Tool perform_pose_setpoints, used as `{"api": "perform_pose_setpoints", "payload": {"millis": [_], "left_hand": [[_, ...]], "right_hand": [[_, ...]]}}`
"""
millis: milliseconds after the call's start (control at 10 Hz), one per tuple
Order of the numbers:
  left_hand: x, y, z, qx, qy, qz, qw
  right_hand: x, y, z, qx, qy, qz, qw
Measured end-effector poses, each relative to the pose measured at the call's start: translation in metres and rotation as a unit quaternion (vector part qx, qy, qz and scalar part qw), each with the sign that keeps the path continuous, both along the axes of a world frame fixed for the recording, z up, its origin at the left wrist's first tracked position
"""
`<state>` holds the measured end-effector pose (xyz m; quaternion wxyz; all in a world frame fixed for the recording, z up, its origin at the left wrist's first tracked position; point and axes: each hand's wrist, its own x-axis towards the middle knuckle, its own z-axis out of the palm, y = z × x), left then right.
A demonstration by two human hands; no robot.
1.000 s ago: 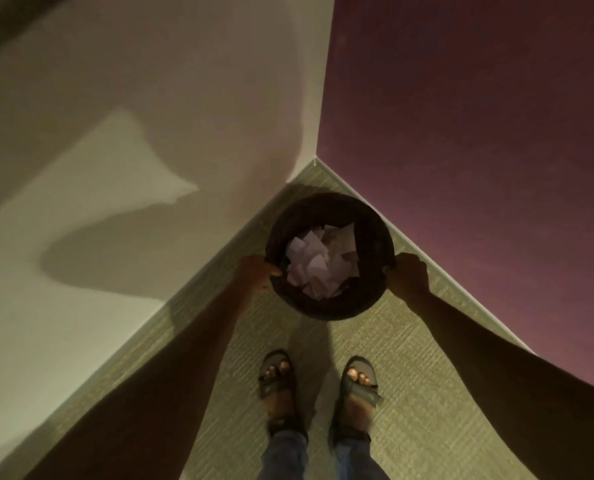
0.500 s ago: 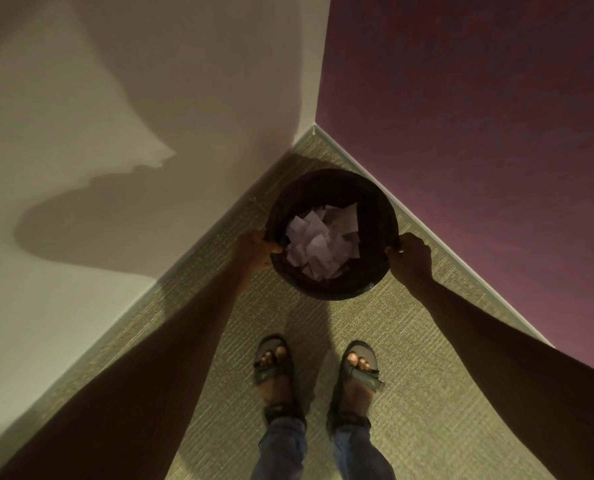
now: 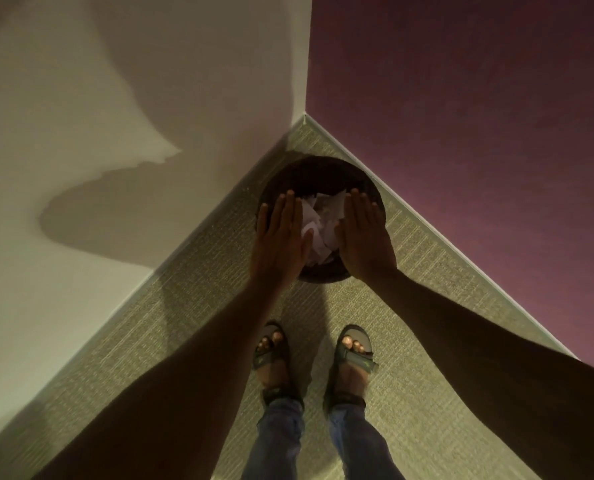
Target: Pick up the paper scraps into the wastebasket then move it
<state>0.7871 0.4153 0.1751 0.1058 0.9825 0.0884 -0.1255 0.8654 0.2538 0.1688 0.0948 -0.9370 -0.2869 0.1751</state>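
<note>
A dark round wastebasket point(image 3: 318, 171) stands on the carpet in the corner where two walls meet. White paper scraps point(image 3: 323, 223) fill its inside. My left hand point(image 3: 280, 237) is flat, fingers stretched out, over the basket's left side. My right hand point(image 3: 364, 237) is flat the same way over its right side. Both palms face down and hold nothing. They hide much of the rim and part of the scraps.
A cream wall point(image 3: 132, 98) runs on the left and a maroon wall point(image 3: 479, 116) on the right, meeting just behind the basket. My two sandalled feet point(image 3: 312, 358) stand on the olive carpet point(image 3: 427, 289) just in front of the basket.
Both hands have let go of the basket's rim and now stretch flat above it. The basket sits in the corner on the floor.
</note>
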Motion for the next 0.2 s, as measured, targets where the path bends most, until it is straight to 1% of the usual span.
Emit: {"api": "perform_pose_setpoints", "payload": {"millis": [100,200], "left_hand": [[-0.002,-0.002,0.004,-0.001,-0.002,0.007,1.000],[-0.006,-0.005,0.028,-0.001,-0.048,0.008,0.999]], "right_hand": [[0.003,0.000,0.005,-0.001,0.007,-0.012,1.000],[0.007,-0.001,0.029,0.011,-0.030,-0.013,0.999]]}}
